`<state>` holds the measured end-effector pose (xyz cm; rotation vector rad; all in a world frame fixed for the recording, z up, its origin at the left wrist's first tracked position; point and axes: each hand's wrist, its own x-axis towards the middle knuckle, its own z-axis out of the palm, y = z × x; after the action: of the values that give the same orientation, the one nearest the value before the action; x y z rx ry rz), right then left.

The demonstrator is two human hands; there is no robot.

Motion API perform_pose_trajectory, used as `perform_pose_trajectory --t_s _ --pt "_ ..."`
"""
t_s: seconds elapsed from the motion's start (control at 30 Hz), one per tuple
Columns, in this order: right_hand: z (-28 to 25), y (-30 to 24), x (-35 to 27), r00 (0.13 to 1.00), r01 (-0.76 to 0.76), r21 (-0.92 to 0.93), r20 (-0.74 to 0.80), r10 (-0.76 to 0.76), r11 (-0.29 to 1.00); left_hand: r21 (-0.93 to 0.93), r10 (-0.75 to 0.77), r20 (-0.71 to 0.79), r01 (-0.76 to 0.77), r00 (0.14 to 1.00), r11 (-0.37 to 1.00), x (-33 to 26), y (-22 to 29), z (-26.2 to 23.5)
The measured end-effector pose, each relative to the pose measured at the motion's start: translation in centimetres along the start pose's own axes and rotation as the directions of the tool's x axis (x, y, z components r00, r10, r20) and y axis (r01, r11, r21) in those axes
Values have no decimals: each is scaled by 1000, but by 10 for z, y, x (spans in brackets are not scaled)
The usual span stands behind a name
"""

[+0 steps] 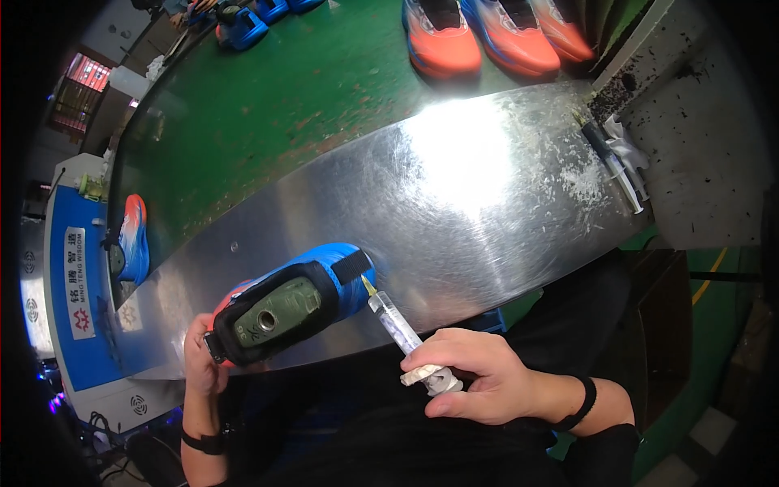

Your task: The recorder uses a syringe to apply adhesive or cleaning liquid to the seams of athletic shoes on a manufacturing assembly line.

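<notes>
In the lower middle of the frame, a clear syringe is held in the right hand, its grip closed around the rear of the barrel, where a crumpled white wrapping is seen. In the lower left, the red end of a blue-and-red shoe is clasped by the left hand, its grip closed as well. The shoe's opening is turned upward and filled by a dark green shoe last. The syringe tip is pointed at a black tab on the shoe's right end; whether contact is made cannot be told. Across the middle, a shiny metal desk is seen, with a dark syringe laid at its right edge. At the left, another shoe is placed on the green surface. Farther off, orange-and-blue shoes are lined up at the upper right, and blue shoes at the upper left
</notes>
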<state>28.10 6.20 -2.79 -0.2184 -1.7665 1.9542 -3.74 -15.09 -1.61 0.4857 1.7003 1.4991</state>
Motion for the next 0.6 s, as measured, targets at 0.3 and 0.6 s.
perform_pose_trajectory --t_s 0.3,0.6 --pt "12 -7 4 999 -50 -55 0 50 997 -258 -216 228 273 949 927 -43 -9 25" --pt "19 -34 19 977 -203 -49 58 206 978 -481 -205 522 484 828 731 -60 -29 66"
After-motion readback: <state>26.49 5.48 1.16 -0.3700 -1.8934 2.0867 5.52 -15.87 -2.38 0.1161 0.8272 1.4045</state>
